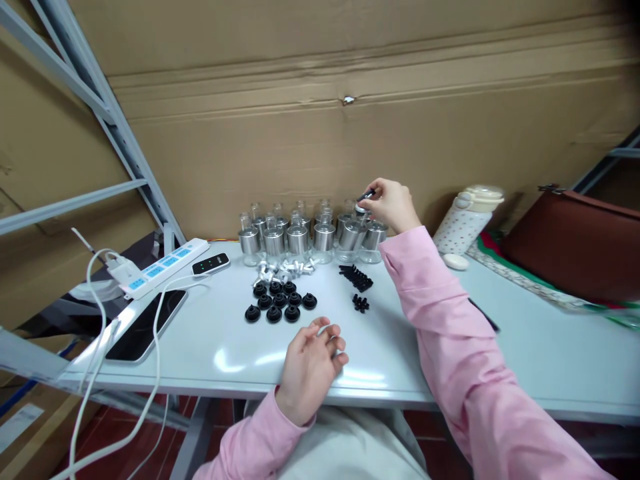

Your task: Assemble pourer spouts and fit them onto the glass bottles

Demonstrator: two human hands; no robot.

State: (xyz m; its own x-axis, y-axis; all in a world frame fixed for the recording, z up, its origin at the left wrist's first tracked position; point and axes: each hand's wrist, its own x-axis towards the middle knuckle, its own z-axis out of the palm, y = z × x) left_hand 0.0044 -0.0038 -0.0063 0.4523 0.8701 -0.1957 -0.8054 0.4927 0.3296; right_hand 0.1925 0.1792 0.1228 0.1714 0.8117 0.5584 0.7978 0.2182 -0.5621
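My right hand (393, 203) is raised over the back right of the bottle group, its fingers pinched on a small black part (366, 195). Just below those fingers, the neck of a glass bottle with a metal sleeve (353, 235) tilts slightly; whether I touch it is hard to see. Several similar bottles (297, 240) stand in rows. Palm up, my left hand (313, 370) rests near the front edge, fingers loosely curled and apart, holding nothing. Beyond it lie several round black caps (274, 313), white and silver fittings (285, 270), black sticks (357, 277) and tiny black pieces (361, 303).
At left are a phone (146, 327), a power strip (167, 267), white cables (157, 347) and a small black device (211, 264). A dotted flask (467, 219), a white disc (455, 261) and a brown bag (580, 247) occupy the right. Cardboard (250, 147) stands behind the table (390, 360).
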